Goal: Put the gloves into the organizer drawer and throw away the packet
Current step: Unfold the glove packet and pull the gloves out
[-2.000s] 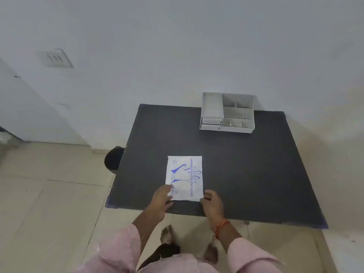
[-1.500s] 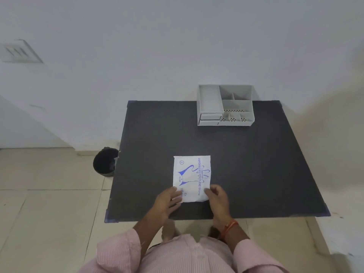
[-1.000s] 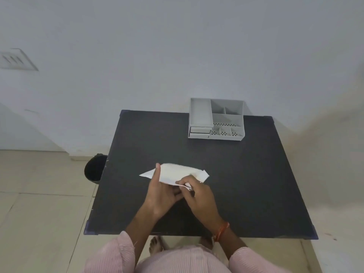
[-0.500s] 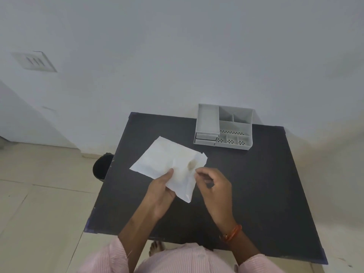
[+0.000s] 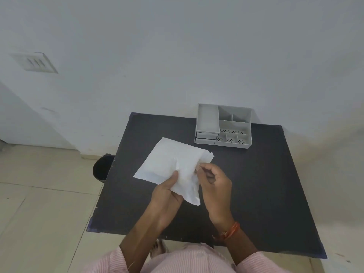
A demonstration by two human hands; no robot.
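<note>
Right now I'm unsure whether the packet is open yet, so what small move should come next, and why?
Probably tear or peel the packet open at its right edge. The left hand holds it above the table, the right hand pinches that edge, and no gloves show yet. The organizer waits at the back.

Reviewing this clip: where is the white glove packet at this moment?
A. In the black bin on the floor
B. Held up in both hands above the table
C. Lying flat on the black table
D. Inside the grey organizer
B: the packet is lifted off the black table, with the left hand gripping its lower edge and the right hand pinching its right side; the grey organizer stands apart at the far edge.
</note>
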